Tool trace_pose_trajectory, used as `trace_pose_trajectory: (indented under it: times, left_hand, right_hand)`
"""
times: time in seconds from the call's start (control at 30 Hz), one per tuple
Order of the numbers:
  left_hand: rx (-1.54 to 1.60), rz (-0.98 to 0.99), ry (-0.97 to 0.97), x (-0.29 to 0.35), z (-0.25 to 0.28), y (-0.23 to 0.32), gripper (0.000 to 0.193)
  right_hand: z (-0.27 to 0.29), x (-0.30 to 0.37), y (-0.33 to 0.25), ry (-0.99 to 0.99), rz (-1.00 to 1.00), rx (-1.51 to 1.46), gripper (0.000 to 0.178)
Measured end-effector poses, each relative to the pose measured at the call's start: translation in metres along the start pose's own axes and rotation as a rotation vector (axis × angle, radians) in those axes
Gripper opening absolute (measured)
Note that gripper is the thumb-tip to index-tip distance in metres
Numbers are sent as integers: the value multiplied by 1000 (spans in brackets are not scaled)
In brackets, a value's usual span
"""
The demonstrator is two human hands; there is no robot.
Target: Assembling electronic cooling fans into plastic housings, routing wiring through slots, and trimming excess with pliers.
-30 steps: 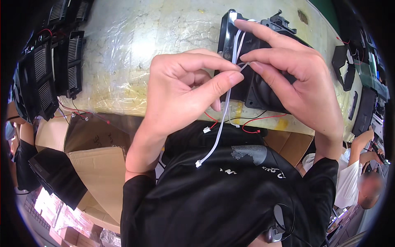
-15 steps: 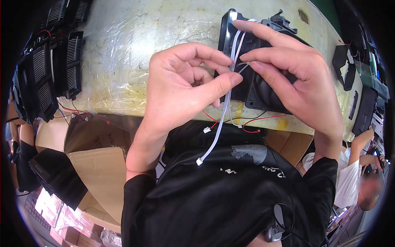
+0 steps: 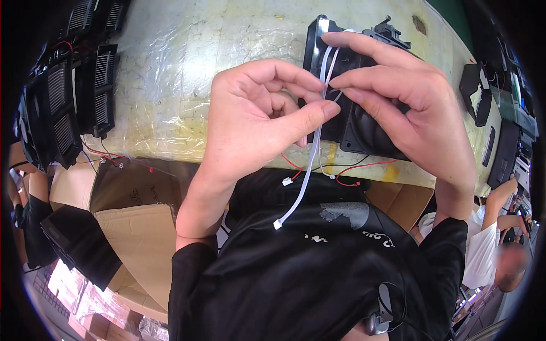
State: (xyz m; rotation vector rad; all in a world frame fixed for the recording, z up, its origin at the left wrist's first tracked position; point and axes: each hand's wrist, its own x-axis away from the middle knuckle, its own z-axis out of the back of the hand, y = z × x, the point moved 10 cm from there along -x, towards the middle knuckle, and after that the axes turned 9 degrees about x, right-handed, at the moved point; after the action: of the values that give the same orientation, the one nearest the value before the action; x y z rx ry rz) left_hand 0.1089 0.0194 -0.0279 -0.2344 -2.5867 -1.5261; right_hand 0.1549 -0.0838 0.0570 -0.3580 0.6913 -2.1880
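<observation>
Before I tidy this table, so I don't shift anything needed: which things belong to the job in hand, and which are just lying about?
In the job, it seems:
white cable, by the fingertips of the left hand and right hand
black unit, beneath the hands

Apparently just lying about:
slatted black panels, far left
cardboard box, lower left

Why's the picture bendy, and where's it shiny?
Head view: the wide fisheye lens curves the edges of the pale yellow, plastic-covered table; also head view: white glare streaks its crinkled clear film and the glossy black plastic casing.
</observation>
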Motion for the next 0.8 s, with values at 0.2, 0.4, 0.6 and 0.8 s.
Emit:
trace_pose_trajectory:
  times: [0.2, 0.4, 0.6, 0.8]
  left_hand:
    - [-66, -33, -20, -2, -4, 6, 24]
    - [-59, -40, -2, -2, -2, 7, 27]
    - [-112, -67, -36, -2, -5, 9, 29]
    - [-82, -65, 17, 2, -4, 9, 34]
  right_hand:
    - [1, -9, 3, -104, 75, -15, 10]
    - [-4, -21, 1, -258, 39, -85, 3]
    - [-4, -19, -15, -281, 122, 50, 5]
    - [-7, -18, -15, -278, 137, 64, 6]
